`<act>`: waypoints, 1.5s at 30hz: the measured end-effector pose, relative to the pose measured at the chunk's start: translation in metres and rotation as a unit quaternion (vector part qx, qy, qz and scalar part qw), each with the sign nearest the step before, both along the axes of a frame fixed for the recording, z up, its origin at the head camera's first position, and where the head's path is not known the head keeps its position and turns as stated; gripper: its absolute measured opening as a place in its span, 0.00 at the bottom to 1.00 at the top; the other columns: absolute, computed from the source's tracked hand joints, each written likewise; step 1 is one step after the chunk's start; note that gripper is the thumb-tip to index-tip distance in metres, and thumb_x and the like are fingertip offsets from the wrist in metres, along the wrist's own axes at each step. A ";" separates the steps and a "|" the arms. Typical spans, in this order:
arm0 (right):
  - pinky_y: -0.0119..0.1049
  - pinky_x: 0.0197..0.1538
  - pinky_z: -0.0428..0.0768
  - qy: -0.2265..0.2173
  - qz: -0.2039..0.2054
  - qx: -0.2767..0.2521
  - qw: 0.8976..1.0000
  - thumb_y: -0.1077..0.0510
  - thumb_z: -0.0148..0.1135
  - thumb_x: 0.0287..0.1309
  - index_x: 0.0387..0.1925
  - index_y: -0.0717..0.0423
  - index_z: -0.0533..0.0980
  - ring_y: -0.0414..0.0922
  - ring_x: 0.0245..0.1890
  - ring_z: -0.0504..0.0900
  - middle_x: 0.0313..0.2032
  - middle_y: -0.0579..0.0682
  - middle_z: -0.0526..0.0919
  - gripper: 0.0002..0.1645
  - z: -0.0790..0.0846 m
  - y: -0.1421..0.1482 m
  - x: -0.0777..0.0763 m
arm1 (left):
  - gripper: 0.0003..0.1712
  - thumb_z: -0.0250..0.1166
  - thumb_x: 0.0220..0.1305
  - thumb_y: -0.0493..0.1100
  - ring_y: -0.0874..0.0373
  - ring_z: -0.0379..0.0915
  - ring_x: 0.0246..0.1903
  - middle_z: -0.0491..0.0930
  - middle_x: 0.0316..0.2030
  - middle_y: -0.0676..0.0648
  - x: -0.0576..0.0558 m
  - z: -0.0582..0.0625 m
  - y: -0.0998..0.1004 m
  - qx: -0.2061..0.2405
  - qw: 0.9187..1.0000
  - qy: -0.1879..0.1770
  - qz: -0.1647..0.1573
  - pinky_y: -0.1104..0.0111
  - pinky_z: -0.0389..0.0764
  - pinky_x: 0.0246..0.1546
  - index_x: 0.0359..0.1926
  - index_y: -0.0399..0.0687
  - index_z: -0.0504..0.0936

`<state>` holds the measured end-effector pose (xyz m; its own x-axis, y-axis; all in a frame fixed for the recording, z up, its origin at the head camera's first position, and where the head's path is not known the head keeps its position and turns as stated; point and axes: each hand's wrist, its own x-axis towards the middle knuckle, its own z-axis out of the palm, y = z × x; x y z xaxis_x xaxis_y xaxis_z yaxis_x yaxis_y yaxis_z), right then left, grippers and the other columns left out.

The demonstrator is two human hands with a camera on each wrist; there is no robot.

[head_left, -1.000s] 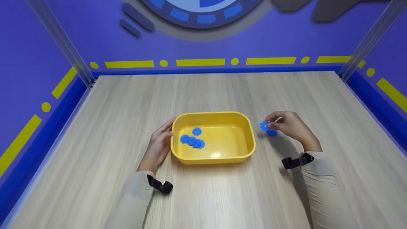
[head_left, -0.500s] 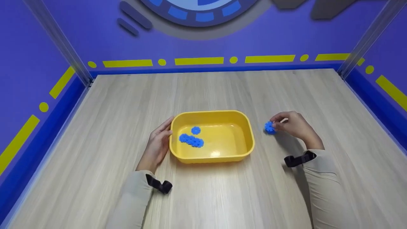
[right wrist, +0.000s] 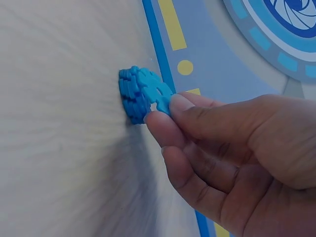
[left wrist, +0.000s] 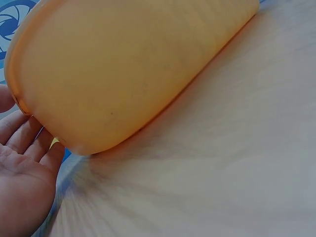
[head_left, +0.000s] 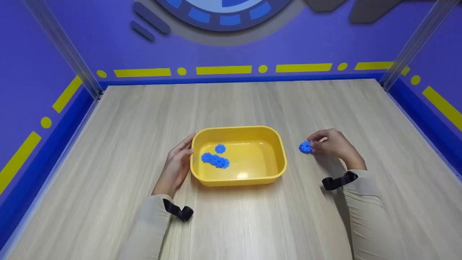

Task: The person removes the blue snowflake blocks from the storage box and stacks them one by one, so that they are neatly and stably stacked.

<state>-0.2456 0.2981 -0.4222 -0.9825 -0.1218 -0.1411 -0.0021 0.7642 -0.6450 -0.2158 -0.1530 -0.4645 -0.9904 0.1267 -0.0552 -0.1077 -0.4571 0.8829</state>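
My left hand (head_left: 175,167) rests along the left outer wall of a yellow plastic tub (head_left: 238,181), fingers straight against it. The left wrist view shows the palm and fingers (left wrist: 29,140) at the tub's outer wall. To the tub's right, my right hand (head_left: 330,145) pinches a blue flower-shaped disc (right wrist: 158,89) between thumb and index finger. That disc leans at the top of a small stack of similar blue discs (right wrist: 131,96) standing on the table. Inside the tub lie one single blue disc (head_left: 220,148) and an overlapping row of blue discs (head_left: 215,160).
The tub stands on a light wood-grain table (head_left: 238,224). Blue-purple panels (head_left: 231,54) with yellow markings enclose its back and sides. A black wrist strap mount sits on each sleeve, the left mount (head_left: 178,210) near the tub's front left corner.
The right hand has brought its blue disc slightly right and down onto the other blue disc on the table. The left hand keeps its place at the tub; the whole view shifts slightly.
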 end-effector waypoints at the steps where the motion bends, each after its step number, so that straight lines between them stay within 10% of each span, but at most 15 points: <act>1: 0.29 0.36 0.82 -0.004 -0.001 -0.002 1.000 0.65 0.59 0.61 0.46 0.66 0.80 0.43 0.33 0.79 0.44 0.62 0.81 0.13 0.000 0.000 0.000 | 0.34 0.48 0.64 0.27 0.54 0.52 0.72 0.56 0.73 0.42 0.000 0.000 0.000 0.001 1.000 0.000 0.001 0.64 0.59 0.70 0.71 0.36 0.58; 45: 0.43 0.47 0.82 0.023 0.056 0.017 0.998 0.59 0.61 0.61 0.49 0.62 0.80 0.55 0.41 0.83 0.41 0.59 0.84 0.16 0.042 -0.043 -0.013 | 0.33 0.48 0.65 0.28 0.54 0.51 0.72 0.55 0.73 0.43 0.002 0.002 0.001 -0.007 1.000 -0.008 0.001 0.63 0.59 0.70 0.72 0.38 0.58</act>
<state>-0.2588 0.2554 -0.3803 -0.9685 -0.2268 -0.1025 -0.1174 0.7793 -0.6156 -0.2139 -0.1521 -0.4625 -0.9897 0.1236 -0.0724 -0.1204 -0.4443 0.8878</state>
